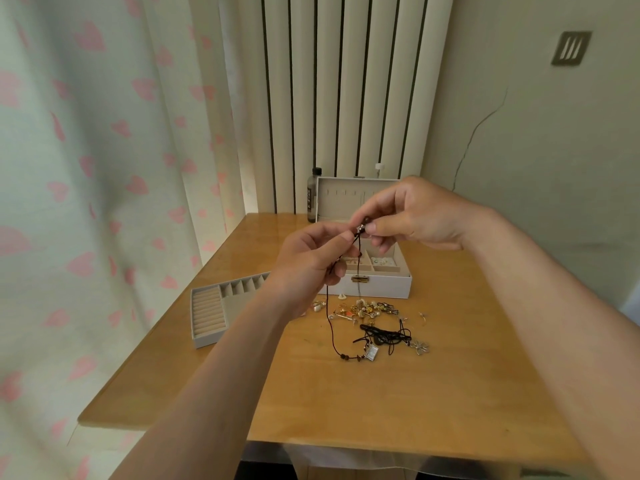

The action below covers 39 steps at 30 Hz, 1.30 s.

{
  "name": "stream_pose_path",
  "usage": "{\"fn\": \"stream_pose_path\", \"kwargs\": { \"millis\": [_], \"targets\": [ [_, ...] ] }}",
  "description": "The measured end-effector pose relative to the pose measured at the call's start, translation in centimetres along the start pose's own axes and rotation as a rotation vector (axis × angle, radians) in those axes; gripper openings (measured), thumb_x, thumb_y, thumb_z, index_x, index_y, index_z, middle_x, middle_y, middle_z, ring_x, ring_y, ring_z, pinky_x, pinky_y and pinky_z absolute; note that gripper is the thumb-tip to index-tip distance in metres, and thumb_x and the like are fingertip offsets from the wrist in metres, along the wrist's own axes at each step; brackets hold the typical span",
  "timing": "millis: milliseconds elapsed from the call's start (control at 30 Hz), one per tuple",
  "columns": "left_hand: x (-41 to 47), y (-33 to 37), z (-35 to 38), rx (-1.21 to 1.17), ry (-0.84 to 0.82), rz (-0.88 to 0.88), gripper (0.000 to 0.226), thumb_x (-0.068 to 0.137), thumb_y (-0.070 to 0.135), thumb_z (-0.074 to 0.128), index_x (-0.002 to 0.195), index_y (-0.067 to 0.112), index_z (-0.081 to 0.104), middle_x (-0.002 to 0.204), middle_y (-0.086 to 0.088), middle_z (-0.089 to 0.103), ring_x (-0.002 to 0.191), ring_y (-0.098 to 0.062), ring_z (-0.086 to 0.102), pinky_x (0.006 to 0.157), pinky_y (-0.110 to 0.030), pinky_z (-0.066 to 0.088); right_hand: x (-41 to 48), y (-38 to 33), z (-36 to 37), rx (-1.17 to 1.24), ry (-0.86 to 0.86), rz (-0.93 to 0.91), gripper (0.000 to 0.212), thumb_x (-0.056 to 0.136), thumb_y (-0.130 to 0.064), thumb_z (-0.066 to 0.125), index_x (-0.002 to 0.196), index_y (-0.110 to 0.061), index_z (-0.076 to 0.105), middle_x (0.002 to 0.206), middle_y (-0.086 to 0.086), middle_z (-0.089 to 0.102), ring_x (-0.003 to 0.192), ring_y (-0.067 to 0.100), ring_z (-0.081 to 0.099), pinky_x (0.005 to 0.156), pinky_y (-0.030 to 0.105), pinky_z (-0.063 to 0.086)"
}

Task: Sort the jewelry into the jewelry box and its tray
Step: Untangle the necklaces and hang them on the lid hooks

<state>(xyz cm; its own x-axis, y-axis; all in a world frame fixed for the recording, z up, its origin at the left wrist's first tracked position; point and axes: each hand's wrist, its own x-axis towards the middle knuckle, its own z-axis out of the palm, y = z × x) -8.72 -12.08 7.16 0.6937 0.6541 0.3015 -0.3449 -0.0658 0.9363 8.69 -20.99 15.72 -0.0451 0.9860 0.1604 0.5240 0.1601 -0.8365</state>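
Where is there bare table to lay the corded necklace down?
Bare: the wide near strip of table between the jewelry pile and the front edge; also right of the jewelry box, toward the wall. A smaller patch lies in front of the tray. Crowded: just in front of the box.

The wooden table [450,393] bears an open jewelry box [381,287] behind the left hand [311,261] and right hand [412,216], a tray [207,313] to their left, and loose jewelry [367,310] beneath them.
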Motion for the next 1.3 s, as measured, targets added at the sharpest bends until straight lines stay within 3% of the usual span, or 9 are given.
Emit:
{"fn": "stream_pose_path", "kwargs": {
  "millis": [167, 533, 667, 767, 967, 1167, 1300],
  "targets": [
    [-0.1, 0.0, -0.3, 0.002, 0.006, 0.014, 0.01, 0.099, 0.012, 0.058, 0.099, 0.005, 0.065, 0.074, -0.008, 0.061, 0.054, -0.018, 0.044, 0.054, -0.028, 0.031, -0.2, -0.5, 0.0, 0.043, 0.001, 0.007, 0.023, 0.092, 0.008, 0.058, 0.106, -0.003, 0.073, 0.079, 0.008, 0.068, 0.072, 0.02, 0.064, 0.07, 0.035, 0.059],
    [-0.3, 0.5, -0.7, 0.01, -0.03, 0.005, 0.017, 0.097, 0.012, 0.061, 0.11, 0.007, 0.07, 0.068, -0.005, 0.049, 0.055, -0.015, 0.036, 0.05, -0.026, 0.027, 0.1, -1.0, 0.3, 0.148, 0.036, 0.037, 0.016, 0.093, -0.003, 0.061, 0.104, 0.002, 0.071, 0.077, 0.011, 0.064, 0.07, 0.022, 0.06, 0.063, 0.034, 0.054],
    [-0.3, 0.8, -0.4, 0.072, -0.023, 0.014, 0.007, 0.097, 0.012, 0.063, 0.095, 0.009, 0.069, 0.066, -0.004, 0.048, 0.053, -0.015, 0.036, 0.051, -0.027, 0.026, 0.4, -1.0, 1.0, 0.207, 0.078, 0.041, 0.015, 0.095, -0.002, 0.058, 0.1, 0.004, 0.071, 0.072, 0.011, 0.06, 0.064, 0.02, 0.057, 0.057, 0.032, 0.052],
    [-0.2, 1.3, -0.6, 0.094, -0.04, -0.01, 0.014, 0.098, 0.009, 0.059, 0.085, 0.013, 0.065, 0.065, -0.004, 0.052, 0.053, -0.017, 0.041, 0.051, -0.027, 0.032, 0.4, -0.9, 1.3, 0.244, 0.114, 0.043, 0.014, 0.095, 0.0, 0.057, 0.094, 0.002, 0.07, 0.071, 0.012, 0.061, 0.061, 0.02, 0.057, 0.054, 0.031, 0.052],
    [0.2, 2.7, -0.8, 0.114, -0.059, -0.013, 0.007, 0.095, -0.001, 0.059, 0.092, 0.005, 0.062, 0.078, -0.012, 0.068, 0.07, -0.024, 0.062, 0.07, -0.033, 0.052, 0.3, -0.6, 1.5, 0.311, 0.166, 0.05, 0.015, 0.096, 0.005, 0.052, 0.091, 0.003, 0.066, 0.069, 0.013, 0.063, 0.058, 0.021, 0.058, 0.051, 0.03, 0.052],
    [1.3, 3.6, -0.6, 0.11, 0.067, 0.096, 0.011, 0.089, -0.001, 0.068, 0.084, 0.008, 0.071, 0.077, -0.011, 0.069, 0.079, -0.027, 0.065, 0.083, -0.043, 0.052, 0.0, -0.3, 1.4, 0.345, 0.165, 0.069, 0.014, 0.095, 0.007, 0.05, 0.091, 0.002, 0.063, 0.071, 0.016, 0.064, 0.057, 0.022, 0.061, 0.053, 0.033, 0.056],
    [2.1, 4.4, -0.4, 0.177, 0.13, 0.201, 0.017, 0.084, -0.002, 0.073, 0.082, 0.015, 0.073, 0.08, -0.01, 0.071, 0.082, -0.026, 0.067, 0.087, -0.045, 0.055, -0.2, -0.1, 1.2, 0.336, 0.164, 0.138, 0.011, 0.096, -0.003, 0.052, 0.089, 0.001, 0.06, 0.072, 0.02, 0.064, 0.056, 0.027, 0.061, 0.053, 0.036, 0.057]
  ]
}}
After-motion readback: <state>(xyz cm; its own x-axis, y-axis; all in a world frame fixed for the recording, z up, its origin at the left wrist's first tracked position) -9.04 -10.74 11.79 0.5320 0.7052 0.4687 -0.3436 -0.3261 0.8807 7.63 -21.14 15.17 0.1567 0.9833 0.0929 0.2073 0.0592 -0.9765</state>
